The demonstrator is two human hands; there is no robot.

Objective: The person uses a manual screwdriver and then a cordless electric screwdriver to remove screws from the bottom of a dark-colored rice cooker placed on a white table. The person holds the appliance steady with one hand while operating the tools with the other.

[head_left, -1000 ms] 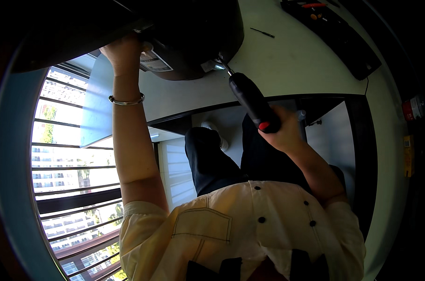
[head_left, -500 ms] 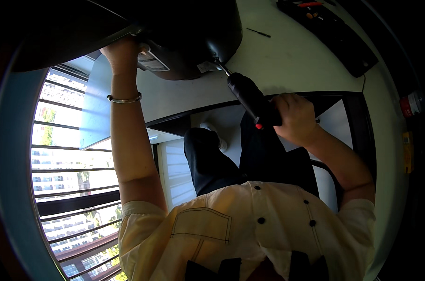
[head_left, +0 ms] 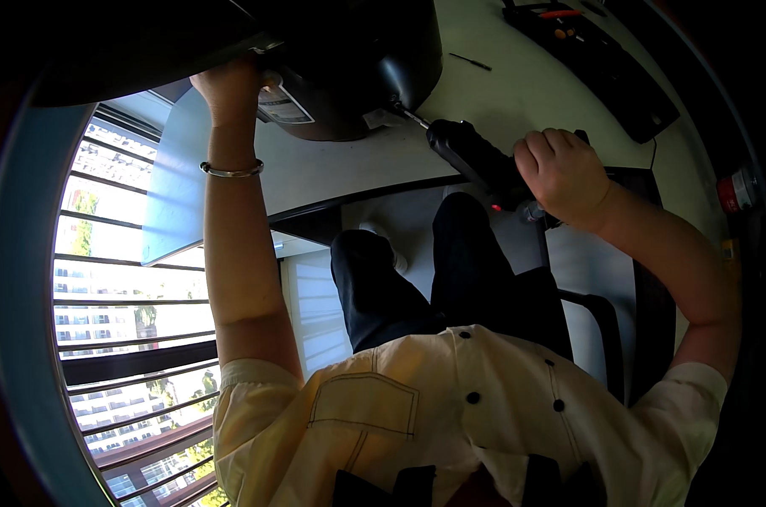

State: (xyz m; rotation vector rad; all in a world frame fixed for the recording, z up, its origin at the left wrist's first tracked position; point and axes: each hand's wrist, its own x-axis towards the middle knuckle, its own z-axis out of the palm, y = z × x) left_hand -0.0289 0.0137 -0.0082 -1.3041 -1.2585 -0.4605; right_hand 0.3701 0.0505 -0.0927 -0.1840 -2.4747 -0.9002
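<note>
Right hand [head_left: 564, 173] is nearest, over the near edge of the table [head_left: 501, 118], fingers wrapped round the rear of a black power screwdriver [head_left: 472, 152] with a small red button [head_left: 497, 207] by its back end. Driver is slanted, metal shaft [head_left: 413, 117] running up-left, tip meeting the lower wall of a black rounded appliance [head_left: 404, 72]. Appliance stands on the table just in from the near edge, pale label [head_left: 286, 103] facing the person. Progress: I'd call it mid-step. Done: tip is on the work point and the left side has a hand at it. Left: tip not yet off, appliance wall around it looks in one piece, so that point reads as unfinished. Left hand [head_left: 229, 91] is up by the appliance's left side, under a big dark overhang [head_left: 146, 59]; too much shadow there, can't tell if its fingers grip or just brace. Farther back, a thin dark screwdriver [head_left: 470, 62] lies on the table right of the appliance, untouched; past it, a long black tool case [head_left: 624, 89] with orange and red items slants toward the table's right edge.
</note>
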